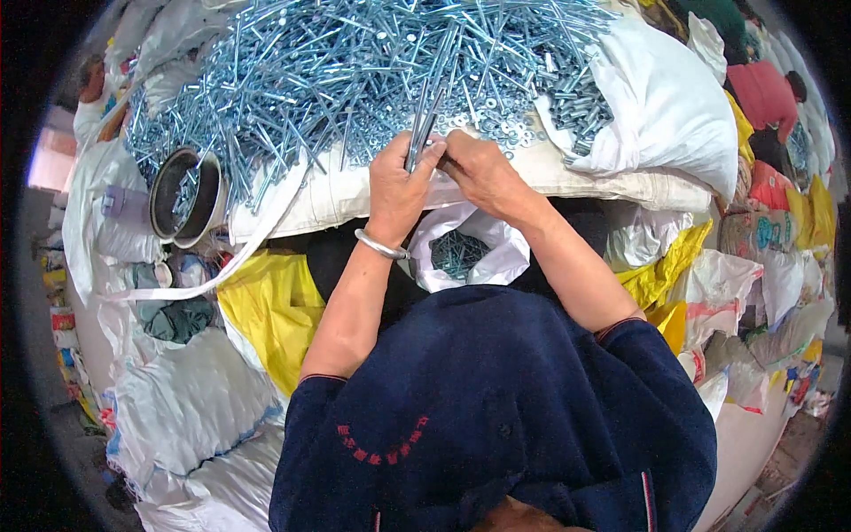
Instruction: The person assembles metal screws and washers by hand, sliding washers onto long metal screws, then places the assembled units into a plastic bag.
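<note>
A bundle of long, thin metal bolts (427, 122) stands upright in my left hand (397, 184), its fingers closed around their lower ends. Close against it, my right hand (486, 174) is closed in a pinch; its fingertips meet the left thumb, and what they grip is hidden. Just beyond both hands spreads a large heap of silvery bolts (310, 84). Loose flat washers (486, 122) lie on the pale cloth at the heap's near edge. Short metal sleeves (581, 113) are piled to the right. Below my hands, a white bag (510, 259) holds dark metal pieces.
A dark bowl (160, 199) with some metal parts leans at the left of the heap. A white sack (665, 102) bulges at the right. Yellow sacks (270, 301) and full white sacks (186, 403) lie around me. At the far right is another person in a pink top (764, 96).
</note>
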A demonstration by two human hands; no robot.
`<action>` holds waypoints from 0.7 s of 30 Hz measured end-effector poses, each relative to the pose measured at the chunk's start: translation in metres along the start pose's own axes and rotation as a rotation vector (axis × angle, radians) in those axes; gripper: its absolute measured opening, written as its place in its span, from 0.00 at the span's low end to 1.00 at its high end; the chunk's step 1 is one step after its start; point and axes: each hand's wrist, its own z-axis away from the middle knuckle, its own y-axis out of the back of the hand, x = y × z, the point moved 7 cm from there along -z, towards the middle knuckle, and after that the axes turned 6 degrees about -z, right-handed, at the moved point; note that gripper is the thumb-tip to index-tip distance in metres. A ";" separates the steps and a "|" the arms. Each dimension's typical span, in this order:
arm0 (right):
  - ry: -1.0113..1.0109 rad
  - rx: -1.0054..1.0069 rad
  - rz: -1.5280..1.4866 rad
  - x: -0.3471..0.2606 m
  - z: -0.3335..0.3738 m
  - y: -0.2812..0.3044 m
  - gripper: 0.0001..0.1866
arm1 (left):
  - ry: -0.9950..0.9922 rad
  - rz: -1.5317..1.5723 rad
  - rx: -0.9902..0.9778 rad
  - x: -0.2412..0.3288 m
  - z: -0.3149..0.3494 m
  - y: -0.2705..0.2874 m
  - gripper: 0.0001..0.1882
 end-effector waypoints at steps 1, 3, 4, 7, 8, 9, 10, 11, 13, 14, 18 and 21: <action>-0.003 0.013 0.003 0.008 0.004 -0.002 0.07 | 0.020 -0.052 -0.028 0.000 -0.002 -0.001 0.12; 0.023 0.035 0.005 0.014 0.009 -0.008 0.07 | -0.004 -0.050 -0.034 0.006 -0.004 -0.004 0.12; 0.040 0.069 -0.037 0.015 0.010 -0.008 0.07 | -0.046 -0.063 -0.003 0.008 -0.005 -0.003 0.11; 0.007 0.037 0.028 0.013 0.011 -0.004 0.08 | -0.097 -0.102 0.016 0.004 -0.008 -0.004 0.13; 0.055 0.044 0.083 0.020 0.008 -0.003 0.10 | -0.106 -0.123 0.013 0.001 -0.009 -0.005 0.14; 0.048 0.046 0.079 0.024 0.007 0.000 0.10 | -0.109 -0.142 0.004 0.004 -0.009 -0.007 0.15; 0.001 0.112 -0.088 0.031 0.007 0.008 0.11 | -0.098 -0.176 -0.001 0.005 -0.010 -0.007 0.16; -0.048 0.179 -0.255 0.039 0.008 0.013 0.13 | -0.091 -0.177 -0.009 0.006 -0.014 -0.008 0.16; -0.095 0.190 -0.340 0.035 0.010 0.011 0.14 | -0.098 -0.175 0.037 0.005 -0.017 -0.004 0.17; -0.049 0.167 -0.218 0.030 0.010 0.007 0.14 | -0.114 -0.164 0.072 0.003 -0.017 -0.004 0.18; 0.030 0.163 0.056 0.021 0.006 -0.006 0.11 | -0.084 -0.178 0.030 -0.001 -0.019 -0.006 0.18; 0.053 0.149 0.095 0.025 -0.001 -0.004 0.08 | -0.084 -0.190 0.014 0.004 -0.021 -0.006 0.19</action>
